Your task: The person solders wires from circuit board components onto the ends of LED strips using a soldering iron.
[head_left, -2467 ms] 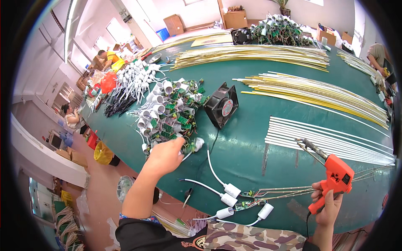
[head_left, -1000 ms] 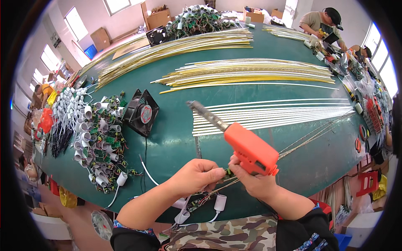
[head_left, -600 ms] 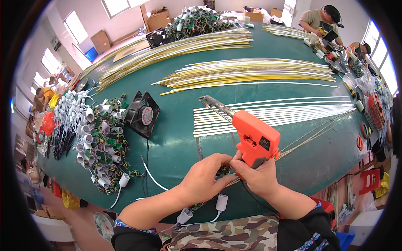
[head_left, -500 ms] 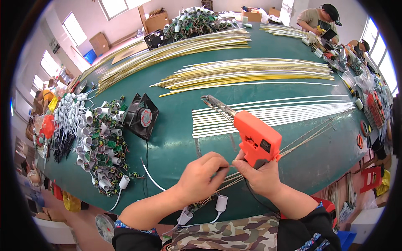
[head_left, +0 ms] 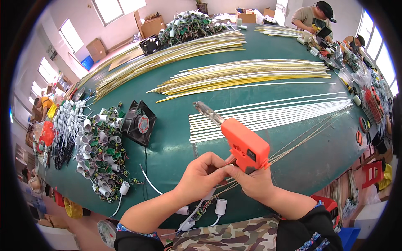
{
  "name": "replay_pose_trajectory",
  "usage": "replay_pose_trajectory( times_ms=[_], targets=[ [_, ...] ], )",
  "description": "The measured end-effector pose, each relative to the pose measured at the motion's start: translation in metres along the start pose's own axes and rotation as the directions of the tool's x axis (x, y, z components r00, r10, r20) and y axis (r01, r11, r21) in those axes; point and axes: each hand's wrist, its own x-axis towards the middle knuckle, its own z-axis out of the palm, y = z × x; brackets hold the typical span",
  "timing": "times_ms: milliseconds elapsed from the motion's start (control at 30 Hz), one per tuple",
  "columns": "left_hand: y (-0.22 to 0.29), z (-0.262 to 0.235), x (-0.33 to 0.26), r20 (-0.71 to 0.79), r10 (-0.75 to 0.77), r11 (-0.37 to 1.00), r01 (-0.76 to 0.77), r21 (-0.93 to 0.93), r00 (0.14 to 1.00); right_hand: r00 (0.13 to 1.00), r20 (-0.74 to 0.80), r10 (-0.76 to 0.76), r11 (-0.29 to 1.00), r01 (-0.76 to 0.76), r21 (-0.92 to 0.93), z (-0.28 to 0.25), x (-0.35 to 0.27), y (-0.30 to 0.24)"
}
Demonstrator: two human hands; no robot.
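My right hand [head_left: 255, 183] is wrapped round the handle of a red-orange soldering gun [head_left: 247, 144], its dark metal tip angled up and left over the table. Thumb and fingers of my left hand [head_left: 202, 175] are pinched together, touching my right thumb; what lies in the pinch is hidden. Thin strips [head_left: 299, 142] run from beneath the right hand toward the far right. Below the hands lie white lamp sockets [head_left: 221, 206] with cables and small circuit boards. Ahead, white narrow strips [head_left: 251, 119] are laid side by side on the green table [head_left: 176, 125].
A black fan [head_left: 139, 124] stands left, beside a heap of sockets and circuit boards [head_left: 102, 146]. Yellow and white strip bundles [head_left: 247, 75] lie farther back. Scissors [head_left: 359, 138] and tape rolls [head_left: 363, 124] sit at the right edge. A co-worker [head_left: 314, 21] works at the far right.
The soldering gun has shifted left and slightly down with my right hand. My two hands have come together, fingertips now touching.
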Motion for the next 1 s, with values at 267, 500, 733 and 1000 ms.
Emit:
replay_pose_trajectory(
  times_ms=[267, 500, 733, 1000],
  targets=[
    [0.035, -0.022, -0.012, 0.12, -0.026, 0.944, -0.015, 0.328, 0.992, 0.967, -0.043, 0.251, 0.963, -0.245, 0.114, -0.009, 0.009, -0.023],
    [0.122, -0.062, -0.037, 0.015, 0.46, 0.127, -0.083, 0.988, 0.888, 0.984, -0.152, 0.094, 0.992, -0.079, 0.103, -0.046, 0.006, -0.02],
    [0.019, -0.106, 0.003, -0.023, 0.304, 0.262, -0.061, 0.963, 0.952, 0.985, -0.105, 0.136, 0.986, -0.125, 0.108, -0.041, 0.001, 0.002],
    [-0.006, -0.127, 0.024, -0.061, 0.149, 0.625, -0.046, 0.779, 0.987, 0.982, -0.014, 0.19, 0.982, -0.19, 0.001, -0.04, -0.001, 0.007]
  ],
)
